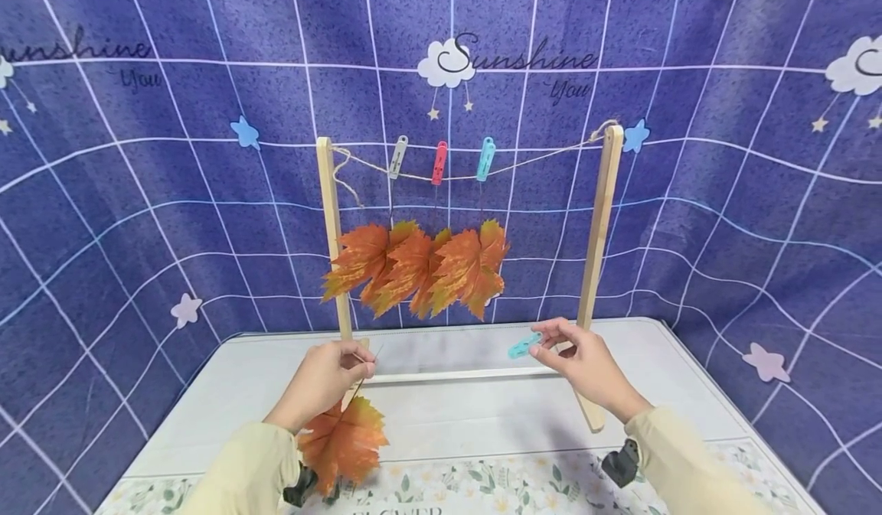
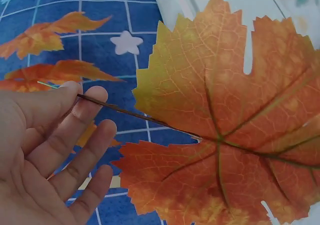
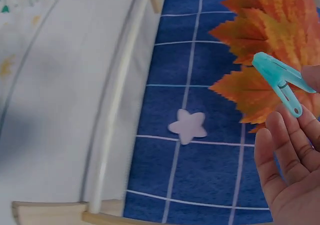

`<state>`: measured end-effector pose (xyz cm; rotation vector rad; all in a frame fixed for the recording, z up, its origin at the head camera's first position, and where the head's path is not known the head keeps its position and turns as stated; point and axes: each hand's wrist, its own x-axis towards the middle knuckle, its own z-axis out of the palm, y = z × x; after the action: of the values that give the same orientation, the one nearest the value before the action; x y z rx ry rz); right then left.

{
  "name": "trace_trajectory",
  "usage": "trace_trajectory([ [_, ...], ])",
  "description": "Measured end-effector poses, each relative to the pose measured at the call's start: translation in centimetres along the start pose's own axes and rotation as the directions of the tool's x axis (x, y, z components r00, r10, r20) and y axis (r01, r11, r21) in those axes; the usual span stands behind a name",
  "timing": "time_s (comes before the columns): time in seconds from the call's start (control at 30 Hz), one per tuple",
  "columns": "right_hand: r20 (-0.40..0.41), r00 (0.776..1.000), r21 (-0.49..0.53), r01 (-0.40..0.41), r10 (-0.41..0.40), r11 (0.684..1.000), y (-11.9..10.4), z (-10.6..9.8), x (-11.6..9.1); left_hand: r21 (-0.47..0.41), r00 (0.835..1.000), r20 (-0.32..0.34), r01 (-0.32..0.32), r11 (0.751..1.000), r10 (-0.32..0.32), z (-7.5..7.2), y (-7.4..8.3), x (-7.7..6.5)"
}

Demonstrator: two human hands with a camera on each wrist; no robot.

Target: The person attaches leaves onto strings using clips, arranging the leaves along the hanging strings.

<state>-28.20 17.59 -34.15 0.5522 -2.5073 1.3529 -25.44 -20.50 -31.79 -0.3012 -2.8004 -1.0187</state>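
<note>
My left hand [image 1: 333,379] pinches the thin brown stem [image 2: 135,114] of an orange maple leaf [image 1: 342,442], which hangs below the fingers at the left of the frame. In the left wrist view the leaf [image 2: 225,115] spreads broad, yellow-green at one edge. My right hand [image 1: 577,356] holds a turquoise clothespin [image 1: 524,345] between thumb and fingers, over the table's right half. The clothespin [image 3: 277,80] shows its narrow tip pointing away from the fingers in the right wrist view. Between and above both hands, several orange leaves [image 1: 420,270] hang from a twine line [image 1: 413,176].
Grey [image 1: 398,157], red [image 1: 439,164] and turquoise [image 1: 485,159] clothespins grip the twine. It is tied between two wooden posts, left [image 1: 334,232] and right [image 1: 598,232], joined low by a pale crossbar [image 1: 462,376]. A blue grid curtain [image 1: 744,155] stands behind the white table [image 1: 241,392].
</note>
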Motion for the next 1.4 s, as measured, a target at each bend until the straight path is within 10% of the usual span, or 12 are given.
trace_trajectory([
  [1.4, 0.07, 0.983, -0.076, 0.173, -0.168, 0.982, -9.7, -5.3, 5.2, -0.175, 0.998, -0.035, -0.051, 0.983, 0.046, 0.6, 7.1, 3.1],
])
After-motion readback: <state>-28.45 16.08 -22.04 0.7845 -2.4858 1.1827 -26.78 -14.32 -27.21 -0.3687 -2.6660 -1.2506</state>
